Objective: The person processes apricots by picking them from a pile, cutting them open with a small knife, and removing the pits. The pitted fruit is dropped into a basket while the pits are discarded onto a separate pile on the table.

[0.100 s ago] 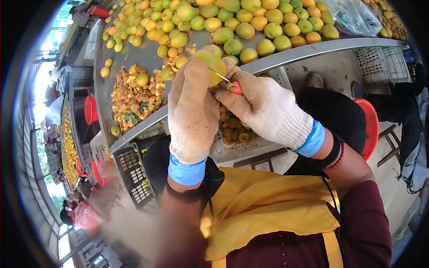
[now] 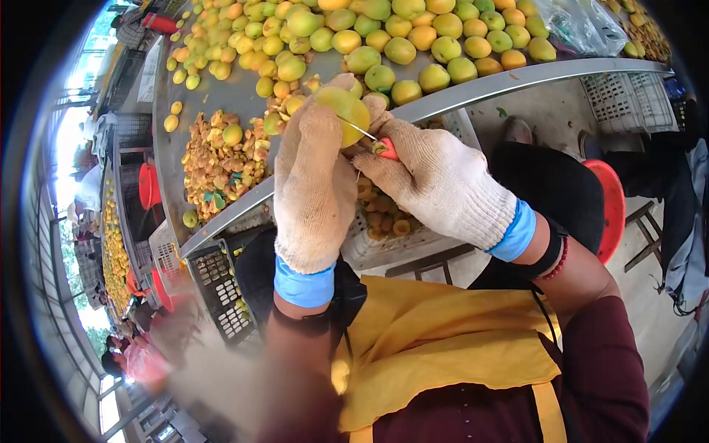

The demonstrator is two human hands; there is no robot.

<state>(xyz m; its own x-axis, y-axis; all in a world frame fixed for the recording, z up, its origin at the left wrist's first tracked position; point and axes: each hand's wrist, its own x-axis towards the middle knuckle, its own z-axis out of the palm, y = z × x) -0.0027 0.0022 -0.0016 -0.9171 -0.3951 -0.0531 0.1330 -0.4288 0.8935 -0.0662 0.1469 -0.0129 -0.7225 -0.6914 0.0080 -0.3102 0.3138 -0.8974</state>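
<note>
My left hand (image 2: 316, 170), in a soiled white knit glove, is closed around a round yellow-green fruit (image 2: 353, 109) above the table's front edge. My right hand (image 2: 436, 173), gloved the same way, grips the red handle of a small knife (image 2: 385, 148). Its thin blade lies across the face of the fruit, pointing up and left. The right fingertips come right up to the fruit's lower right side. Behind both hands spreads a heap of similar yellow-green and orange fruit (image 2: 447, 49). To the left lies a mound of brownish-orange scraps (image 2: 221, 159).
Below the table edge (image 2: 517, 80) stands a pale crate (image 2: 369, 252) with cut fruit (image 2: 388, 214). A black crate (image 2: 219, 289) is at lower left, and a red stool (image 2: 610, 214) to the right. A clear plastic bag (image 2: 580, 28) lies at back right. Other people sit far left.
Both hands, the fruit and the knife appear slightly farther left; the table scene shifts a little left and up too. Both grips stay the same.
</note>
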